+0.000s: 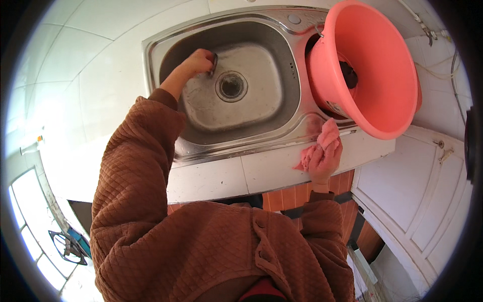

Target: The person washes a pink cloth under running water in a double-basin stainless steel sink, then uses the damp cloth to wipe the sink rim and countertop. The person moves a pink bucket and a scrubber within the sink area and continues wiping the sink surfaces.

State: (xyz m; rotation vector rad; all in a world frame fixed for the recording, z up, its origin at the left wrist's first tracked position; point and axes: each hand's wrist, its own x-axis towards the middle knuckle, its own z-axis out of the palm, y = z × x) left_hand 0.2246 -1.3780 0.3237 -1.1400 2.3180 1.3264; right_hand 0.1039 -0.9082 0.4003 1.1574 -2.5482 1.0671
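Observation:
My left hand [200,61] reaches into the large stainless steel sink basin [256,128], closed around a small dark-edged object [214,65] whose kind I cannot tell. This object is just up and left of the round drain [231,87]. At the counter's front edge, to the right, my right hand [325,162] holds a crumpled pink cloth [328,134] against the white tiles. Above that hand, a large pink plastic bucket [392,75] leans tilted in the smaller basin, with something dark visible at its bottom.
White tiled counter [207,183] borders the sink in front. An open white cabinet door [400,181] stands at the lower right. A pipe with a valve [426,32] is on the wall at the upper right. Reddish floor tiles [290,196] show below.

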